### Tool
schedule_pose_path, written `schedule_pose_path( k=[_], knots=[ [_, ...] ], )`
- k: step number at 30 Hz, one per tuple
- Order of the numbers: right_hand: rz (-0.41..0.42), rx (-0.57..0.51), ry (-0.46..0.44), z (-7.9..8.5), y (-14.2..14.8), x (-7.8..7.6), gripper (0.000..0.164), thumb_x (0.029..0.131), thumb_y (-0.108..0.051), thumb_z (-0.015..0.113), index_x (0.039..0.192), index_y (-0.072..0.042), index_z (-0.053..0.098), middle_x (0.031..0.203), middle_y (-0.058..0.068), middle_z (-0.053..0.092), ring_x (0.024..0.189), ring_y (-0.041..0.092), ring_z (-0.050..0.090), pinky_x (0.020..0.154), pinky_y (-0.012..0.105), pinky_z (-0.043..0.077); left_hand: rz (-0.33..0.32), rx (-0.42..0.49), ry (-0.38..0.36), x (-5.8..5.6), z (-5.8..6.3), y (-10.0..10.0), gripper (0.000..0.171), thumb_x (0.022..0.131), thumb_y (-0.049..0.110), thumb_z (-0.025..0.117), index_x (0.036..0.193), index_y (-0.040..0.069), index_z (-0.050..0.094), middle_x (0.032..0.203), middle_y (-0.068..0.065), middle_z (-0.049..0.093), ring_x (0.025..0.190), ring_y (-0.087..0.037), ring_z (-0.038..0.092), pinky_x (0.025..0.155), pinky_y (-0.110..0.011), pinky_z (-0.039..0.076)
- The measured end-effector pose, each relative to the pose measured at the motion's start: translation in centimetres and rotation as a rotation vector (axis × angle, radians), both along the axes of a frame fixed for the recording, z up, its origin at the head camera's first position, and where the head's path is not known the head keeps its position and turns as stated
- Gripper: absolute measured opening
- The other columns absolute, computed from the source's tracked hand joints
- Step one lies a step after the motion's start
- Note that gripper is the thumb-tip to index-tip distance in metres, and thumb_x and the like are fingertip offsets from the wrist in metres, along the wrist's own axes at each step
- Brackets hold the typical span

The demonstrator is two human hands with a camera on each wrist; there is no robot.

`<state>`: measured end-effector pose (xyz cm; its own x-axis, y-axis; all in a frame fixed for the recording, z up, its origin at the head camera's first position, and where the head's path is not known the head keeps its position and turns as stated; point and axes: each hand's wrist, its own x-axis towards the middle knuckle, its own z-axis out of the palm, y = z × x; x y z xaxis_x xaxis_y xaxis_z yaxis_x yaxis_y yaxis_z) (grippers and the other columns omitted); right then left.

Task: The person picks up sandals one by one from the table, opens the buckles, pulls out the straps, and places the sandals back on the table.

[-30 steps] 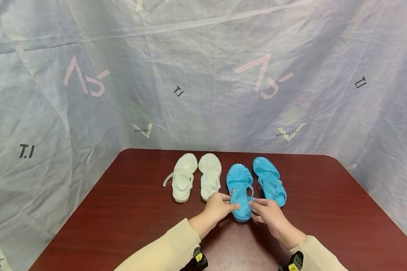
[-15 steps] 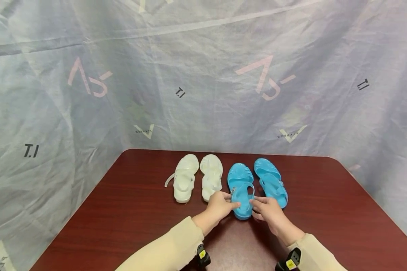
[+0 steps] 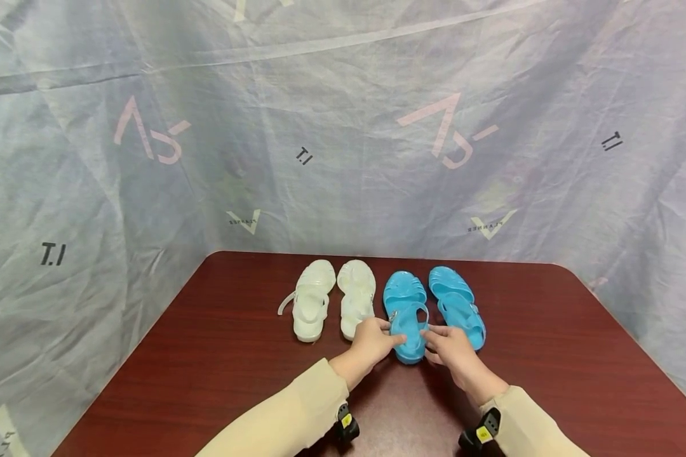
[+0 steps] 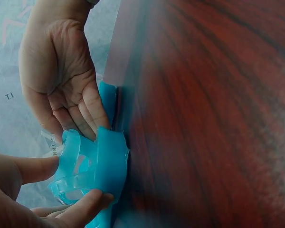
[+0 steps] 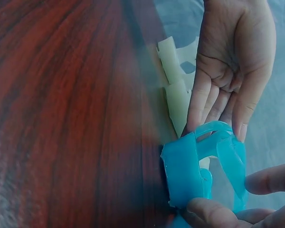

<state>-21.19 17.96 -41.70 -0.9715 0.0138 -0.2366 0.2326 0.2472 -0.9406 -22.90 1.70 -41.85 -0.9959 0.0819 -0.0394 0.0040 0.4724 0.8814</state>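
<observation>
Both hands hold a blue jelly sandal by its heel part, one on each side, with its toe pointing away from me. My left hand pinches the left side, its thumb at the heel strap and its fingers low on the sole edge. On the opposite side, my right hand grips the same way. In the left wrist view, the heel sits between the two hands at the tabletop. Right beside it lies a second blue jelly sandal, angled with its heel outward, near my right fingers.
Two white jelly sandals lie side by side to the left, the outer one with a loose strap. All rest on a dark red wooden table. A grey printed cloth hangs behind it.
The held blue sandal has slid slightly away from me, bringing its toe nearly level with its mate's. Both hands have moved forward with it, keeping their hold. The other sandals stay put.
</observation>
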Motion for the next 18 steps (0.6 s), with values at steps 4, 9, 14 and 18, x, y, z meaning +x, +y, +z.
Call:
schedule_pose_path(
  k=[4, 9, 14, 18],
  knots=[
    [0.002, -0.012, -0.002, -0.1, 0.1, -0.3, 0.053, 0.101, -0.015, 0.047, 0.141, 0.017, 0.034, 0.141, 0.035, 0.042, 0.131, 0.042, 0.046, 0.095, 0.045, 0.051, 0.018, -0.004, 0.004, -0.3, 0.0, 0.2, 0.033, 0.08, 0.019, 0.081, 0.101, -0.005, 0.072, 0.092, -0.011, 0.074, 0.087, -0.019, 0.069, 0.071, -0.026, 0.056],
    [-0.003, -0.03, -0.007, -0.1, 0.1, -0.8, 0.053, 0.101, -0.015, 0.048, 0.141, 0.016, 0.034, 0.142, 0.035, 0.041, 0.131, 0.041, 0.046, 0.096, 0.045, 0.05, 0.038, -0.022, 0.004, -0.7, -0.1, 0.4, 0.035, 0.081, 0.019, 0.079, 0.106, -0.005, 0.071, 0.094, -0.011, 0.073, 0.088, -0.02, 0.069, 0.072, -0.027, 0.056],
    [0.002, -0.025, 0.002, -0.1, 0.0, -1.2, 0.053, 0.101, -0.015, 0.047, 0.142, 0.016, 0.033, 0.143, 0.036, 0.039, 0.131, 0.042, 0.045, 0.097, 0.045, 0.049, 0.036, -0.048, 0.034, -0.9, 0.1, 0.5, 0.031, 0.082, 0.018, 0.078, 0.102, -0.004, 0.072, 0.089, -0.01, 0.073, 0.085, -0.019, 0.068, 0.068, -0.026, 0.054],
    [0.003, -0.015, 0.0, 0.0, 0.0, -1.4, 0.053, 0.101, -0.014, 0.046, 0.142, 0.017, 0.032, 0.144, 0.036, 0.037, 0.132, 0.043, 0.044, 0.098, 0.046, 0.049, 0.033, -0.062, 0.055, -1.0, 0.1, 0.7, 0.027, 0.083, 0.019, 0.077, 0.099, -0.003, 0.074, 0.088, -0.01, 0.073, 0.083, -0.019, 0.068, 0.066, -0.025, 0.053]
  ],
)
